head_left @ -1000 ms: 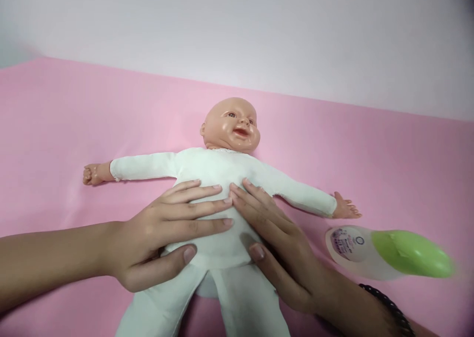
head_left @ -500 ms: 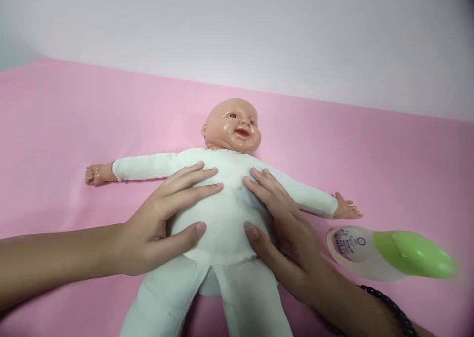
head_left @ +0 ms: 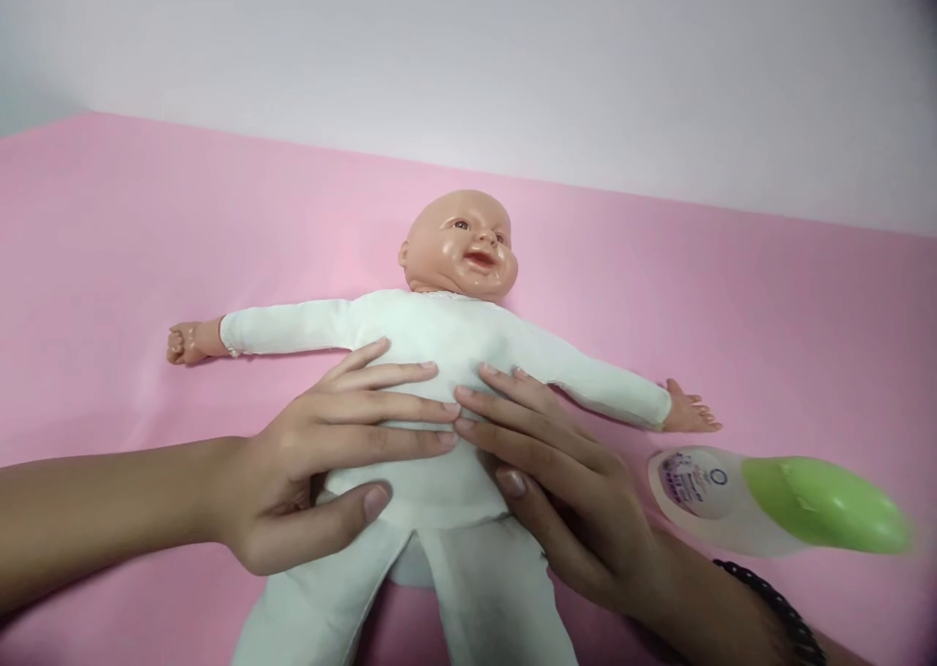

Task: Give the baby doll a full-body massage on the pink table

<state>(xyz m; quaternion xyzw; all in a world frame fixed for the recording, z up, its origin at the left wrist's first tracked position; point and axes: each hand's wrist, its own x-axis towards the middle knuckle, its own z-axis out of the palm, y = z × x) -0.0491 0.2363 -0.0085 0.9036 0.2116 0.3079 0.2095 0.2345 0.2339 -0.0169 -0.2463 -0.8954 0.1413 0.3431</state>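
Note:
A baby doll (head_left: 431,485) with a white cloth body lies on its back, arms spread and its bald plastic head toward the far side. My left hand (head_left: 333,451) rests flat on the left half of its belly, fingers stretched out. On the other half lies my right hand (head_left: 560,466), also with its fingers extended. The fingertips of both hands meet or nearly meet at the middle of the torso. Neither hand grips anything. The doll's lower legs run out of view at the bottom edge.
A clear bottle (head_left: 695,495) with a green cap and a printed label lies right of my right hand, close to the doll's plastic hand. Beneath everything is a pink surface (head_left: 146,227), bordered at the back by a pale wall (head_left: 468,61). A dark braided band (head_left: 768,607) circles my right wrist.
Both hands have slid down from the doll's chest to its belly, and their fingertips have come together at the middle. Doll and bottle stay in place.

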